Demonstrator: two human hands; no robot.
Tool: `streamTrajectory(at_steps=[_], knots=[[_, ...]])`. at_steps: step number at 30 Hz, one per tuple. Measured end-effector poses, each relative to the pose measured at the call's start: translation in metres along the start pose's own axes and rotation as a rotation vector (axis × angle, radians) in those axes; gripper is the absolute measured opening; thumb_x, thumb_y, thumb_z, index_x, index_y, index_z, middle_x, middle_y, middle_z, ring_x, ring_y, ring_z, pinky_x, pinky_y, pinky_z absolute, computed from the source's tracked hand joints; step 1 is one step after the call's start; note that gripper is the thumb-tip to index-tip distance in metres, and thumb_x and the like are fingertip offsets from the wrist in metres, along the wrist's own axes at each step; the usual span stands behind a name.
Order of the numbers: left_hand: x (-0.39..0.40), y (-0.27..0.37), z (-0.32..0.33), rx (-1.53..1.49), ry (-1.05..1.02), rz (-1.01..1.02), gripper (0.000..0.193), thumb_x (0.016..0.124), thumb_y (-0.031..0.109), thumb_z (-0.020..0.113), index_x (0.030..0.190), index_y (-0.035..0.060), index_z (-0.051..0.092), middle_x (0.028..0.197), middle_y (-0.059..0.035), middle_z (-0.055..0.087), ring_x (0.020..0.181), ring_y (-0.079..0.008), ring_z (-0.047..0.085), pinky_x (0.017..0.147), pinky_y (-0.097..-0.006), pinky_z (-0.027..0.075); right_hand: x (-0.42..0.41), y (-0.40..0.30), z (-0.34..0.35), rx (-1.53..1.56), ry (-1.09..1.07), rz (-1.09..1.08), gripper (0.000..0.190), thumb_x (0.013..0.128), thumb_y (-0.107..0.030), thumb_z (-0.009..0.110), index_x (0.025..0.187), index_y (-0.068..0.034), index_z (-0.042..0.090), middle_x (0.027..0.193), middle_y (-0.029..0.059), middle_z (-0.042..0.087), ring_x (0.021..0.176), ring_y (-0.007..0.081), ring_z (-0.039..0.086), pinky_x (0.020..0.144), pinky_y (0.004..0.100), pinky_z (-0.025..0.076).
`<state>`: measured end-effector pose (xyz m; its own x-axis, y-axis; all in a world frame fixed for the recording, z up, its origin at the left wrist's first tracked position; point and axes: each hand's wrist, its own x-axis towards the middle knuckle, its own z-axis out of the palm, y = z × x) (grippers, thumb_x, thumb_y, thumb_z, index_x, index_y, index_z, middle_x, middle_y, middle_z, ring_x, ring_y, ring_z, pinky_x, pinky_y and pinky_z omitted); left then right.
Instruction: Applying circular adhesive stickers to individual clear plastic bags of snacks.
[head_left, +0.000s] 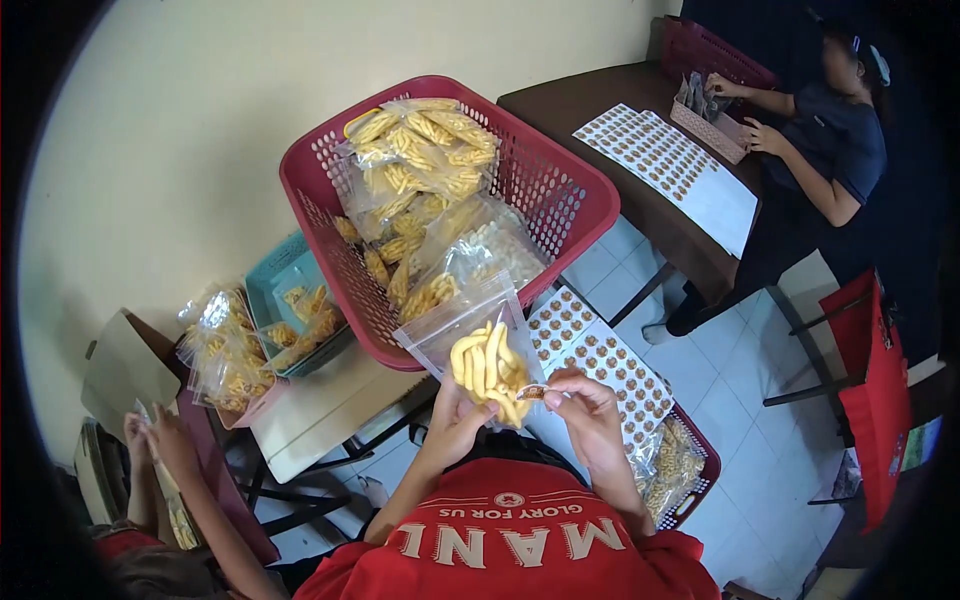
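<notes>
My left hand grips a clear zip-top plastic bag by its lower left side. Pale yellow snack sticks fill the lower part of this bag, and its upper part lies flat. Between the thumb and fingers of my right hand is a small round printed sticker, curled and held close over the bag's right side. I cannot tell whether it touches the plastic. Sheets of round stickers lie below and to the right, partly behind my right hand.
Ahead stands a maroon perforated basket of bagged snacks. Left of it are a teal basket and more filled bags. Another basket sits low right. One person works at a brown table; another person's hands hold a bag.
</notes>
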<state>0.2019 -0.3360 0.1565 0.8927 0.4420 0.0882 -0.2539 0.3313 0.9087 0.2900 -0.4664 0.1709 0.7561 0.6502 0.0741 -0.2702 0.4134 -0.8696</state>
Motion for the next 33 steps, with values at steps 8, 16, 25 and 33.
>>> streamTrajectory(at_steps=[8, 16, 25, 33], knots=[[-0.010, -0.001, -0.004, -0.008, 0.015, -0.069, 0.058, 0.072, 0.005, 0.046, 0.122, 0.0012, 0.017, 0.117, -0.0105, 0.033, 0.108, -0.0176, 0.034, 0.090, -0.0299, 0.026, -0.006, 0.008, 0.023, -0.219, 0.058, 0.050, 0.016, 0.069, 0.002, 0.058, 0.084, 0.002, 0.050, 0.072, 0.0058, 0.057, 0.058, 0.0034, 0.047, 0.053, 0.0144, 0.036], [-0.014, 0.004, -0.004, 0.047, -0.006, 0.002, 0.056, 0.078, 0.024, 0.045, 0.118, -0.0047, 0.018, 0.112, -0.0136, 0.038, 0.103, -0.0182, 0.038, 0.086, -0.0287, 0.029, -0.009, 0.010, 0.023, -0.328, 0.085, 0.014, 0.036, 0.064, 0.001, 0.064, 0.086, -0.004, 0.035, 0.064, 0.0040, 0.057, 0.048, 0.0011, 0.038, 0.046, 0.0134, 0.029], [-0.016, 0.004, -0.007, 0.100, -0.014, -0.004, 0.053, 0.077, 0.019, 0.050, 0.116, -0.0037, 0.022, 0.107, -0.0123, 0.041, 0.095, -0.0152, 0.043, 0.079, -0.0271, 0.036, -0.009, 0.009, 0.029, -0.358, 0.096, 0.022, 0.037, 0.063, 0.000, 0.064, 0.086, -0.004, 0.036, 0.064, 0.0020, 0.057, 0.048, 0.0004, 0.037, 0.045, 0.0131, 0.028], [-0.012, 0.005, -0.007, 0.208, -0.013, -0.032, 0.050, 0.074, 0.012, 0.053, 0.114, -0.0007, 0.026, 0.103, -0.0107, 0.044, 0.092, -0.0140, 0.045, 0.077, -0.0265, 0.037, -0.007, 0.013, 0.028, -0.417, 0.091, -0.001, 0.035, 0.064, 0.001, 0.063, 0.087, -0.004, 0.037, 0.064, 0.0017, 0.056, 0.048, 0.0000, 0.037, 0.044, 0.0132, 0.027]])
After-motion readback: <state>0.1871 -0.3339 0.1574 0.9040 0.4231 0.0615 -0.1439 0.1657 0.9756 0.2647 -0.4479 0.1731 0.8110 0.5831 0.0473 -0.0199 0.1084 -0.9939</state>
